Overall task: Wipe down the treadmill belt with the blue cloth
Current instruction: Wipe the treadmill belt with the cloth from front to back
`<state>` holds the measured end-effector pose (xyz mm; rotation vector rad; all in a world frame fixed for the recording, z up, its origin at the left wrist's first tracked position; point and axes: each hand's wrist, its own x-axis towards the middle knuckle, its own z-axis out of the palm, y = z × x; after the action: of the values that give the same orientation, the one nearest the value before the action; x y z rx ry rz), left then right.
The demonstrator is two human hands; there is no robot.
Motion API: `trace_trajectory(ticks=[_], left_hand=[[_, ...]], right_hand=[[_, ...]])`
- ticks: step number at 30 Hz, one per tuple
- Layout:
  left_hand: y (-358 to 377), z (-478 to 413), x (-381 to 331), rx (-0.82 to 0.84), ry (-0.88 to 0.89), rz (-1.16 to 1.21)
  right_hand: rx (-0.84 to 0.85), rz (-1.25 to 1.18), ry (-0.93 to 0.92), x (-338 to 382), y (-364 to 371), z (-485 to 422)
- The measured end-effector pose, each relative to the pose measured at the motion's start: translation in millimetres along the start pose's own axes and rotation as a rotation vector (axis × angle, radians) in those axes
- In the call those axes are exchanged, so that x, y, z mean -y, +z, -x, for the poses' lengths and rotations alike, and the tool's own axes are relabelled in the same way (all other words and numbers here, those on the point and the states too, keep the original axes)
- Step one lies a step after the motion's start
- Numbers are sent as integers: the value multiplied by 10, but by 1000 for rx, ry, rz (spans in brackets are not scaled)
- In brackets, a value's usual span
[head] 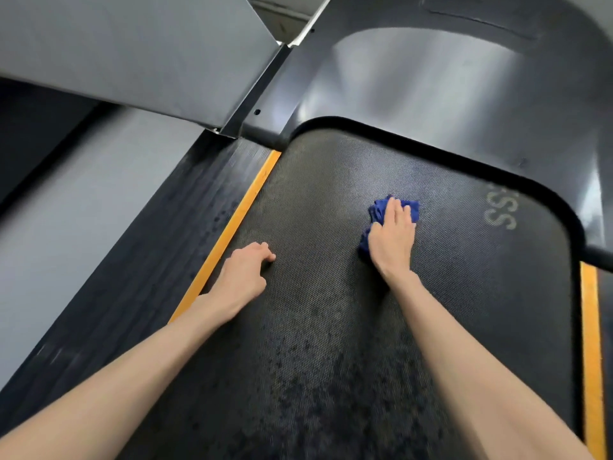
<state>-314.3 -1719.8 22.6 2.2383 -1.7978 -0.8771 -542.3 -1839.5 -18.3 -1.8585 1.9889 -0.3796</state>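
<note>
The floor to the left of the machine is a smooth, matt grey surface; at the far left it gives way to a darker band in shadow. A large flat grey panel slants across the upper left and ends at a black bracket with two visible screw holes. Beside it, a glossy dark motor hood fills the upper right; broad, soft highlights lie on its curved top, indicating diffuse overhead light. A ribbed black side rail runs along the floor edge, bordered by an orange stripe. A second orange stripe runs at the right. A pale strip shows between panel and hood; its detail is blurred.
</note>
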Motion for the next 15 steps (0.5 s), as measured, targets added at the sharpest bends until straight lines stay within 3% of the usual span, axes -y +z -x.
trace_trajectory(ticks=[3, 7, 9, 11, 13, 15], left_hand=[[15, 29, -71, -9, -13, -29], [26, 30, -132, -55, -37, -79], [24, 24, -175, -70, -49, -93], [13, 21, -207, -54, -64, -92], [-8, 19, -206, -33, -53, -102], [-48, 5, -189, 1, -38, -134]], right_hand=[[-84, 2, -101, 214, 218, 275], [157, 183, -686, 128, 377, 1009], [197, 264, -863, -69, 321, 991], [120, 303, -778, -317, 223, 727], [-31, 325, -529, -594, 36, 425], [-70, 313, -314, -748, -114, 222]])
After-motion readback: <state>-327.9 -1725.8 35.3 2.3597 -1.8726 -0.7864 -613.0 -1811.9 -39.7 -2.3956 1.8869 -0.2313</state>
